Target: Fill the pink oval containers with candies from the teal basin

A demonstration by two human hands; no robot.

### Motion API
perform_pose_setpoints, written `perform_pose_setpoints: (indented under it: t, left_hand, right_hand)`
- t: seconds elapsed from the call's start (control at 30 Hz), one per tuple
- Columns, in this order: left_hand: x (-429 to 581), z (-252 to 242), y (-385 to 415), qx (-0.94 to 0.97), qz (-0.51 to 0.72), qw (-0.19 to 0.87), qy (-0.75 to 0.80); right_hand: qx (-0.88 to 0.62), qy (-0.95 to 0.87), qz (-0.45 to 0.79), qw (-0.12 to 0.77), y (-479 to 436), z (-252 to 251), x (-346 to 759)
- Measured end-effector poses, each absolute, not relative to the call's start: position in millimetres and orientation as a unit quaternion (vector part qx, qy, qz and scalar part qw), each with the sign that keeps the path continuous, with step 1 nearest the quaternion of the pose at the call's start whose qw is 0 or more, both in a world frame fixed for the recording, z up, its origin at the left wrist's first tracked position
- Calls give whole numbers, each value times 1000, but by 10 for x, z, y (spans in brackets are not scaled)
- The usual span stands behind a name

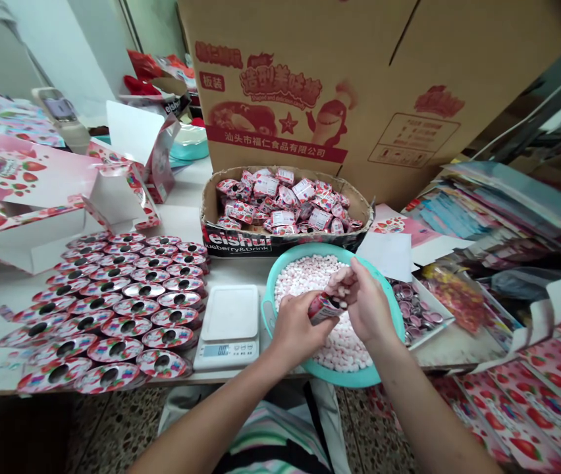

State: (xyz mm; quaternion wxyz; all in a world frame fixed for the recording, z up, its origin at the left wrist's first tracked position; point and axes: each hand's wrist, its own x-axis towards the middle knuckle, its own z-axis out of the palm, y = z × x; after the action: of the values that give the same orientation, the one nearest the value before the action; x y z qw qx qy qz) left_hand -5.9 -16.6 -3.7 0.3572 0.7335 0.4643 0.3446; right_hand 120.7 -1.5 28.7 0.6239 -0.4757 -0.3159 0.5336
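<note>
We look down on a white worktable (pixel 255 273) crowded with rows of strawberry-printed round packs (pixel 127 326), a digital kitchen scale (pixel 228 327), a cardboard tray (pixel 234 240) of wrapped pink sweets, a teal plastic basin (pixel 310 249) of small white candies (pixel 305 283), a shallow white tray (pixel 431 329) of metal caps and flattened strawberry cartons (pixel 28 171)

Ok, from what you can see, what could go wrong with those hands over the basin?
The small pink container in the left hand is tilted above the teal basin, so it could slip into the white candy pieces. Anything held in the right hand, its fingers bunched, could fall and scatter. The basin also sits close to the digital scale and might knock it.
</note>
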Motion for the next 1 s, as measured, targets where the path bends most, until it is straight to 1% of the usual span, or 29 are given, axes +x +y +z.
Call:
perform_pose_setpoints:
  t: [0.23, 0.47, 0.6, 0.67, 0.7, 0.77, 0.83, 0.9, 1.0]
  left_hand:
    - [-84, -28, -179, 740, 351, 356, 450]
    - [-70, -92, -173, 719, 372, 387, 441]
    - [-126, -90, -160, 691, 410, 423, 420]
    - [-184, -84, -157, 669, 436, 447, 404]
    - [-216, -83, -156, 659, 449, 459, 392]
    - [-270, -88, -156, 645, 469, 478, 367]
    - [-298, -107, -158, 639, 478, 490, 351]
    - [-298, -136, -162, 634, 478, 499, 349]
    - [-272, -175, -162, 628, 477, 503, 352]
  right_hand:
    - [-495, -335, 508, 621, -26, 321, 1146]
    - [-444, -356, 543, 617, -36, 423, 1052]
    - [-398, -354, 510, 675, 19, 541, 1277]
    - [-411, -356, 468, 697, 40, 490, 1494]
    - [-436, -362, 445, 693, 40, 420, 1608]
    - [-522, -397, 400, 641, 13, 197, 1796]
    - [-604, -469, 371, 527, -52, -83, 1888]
    - [-622, -556, 352, 424, -140, -339, 1871]
    - [-594, -657, 335, 320, -253, -559, 1729]
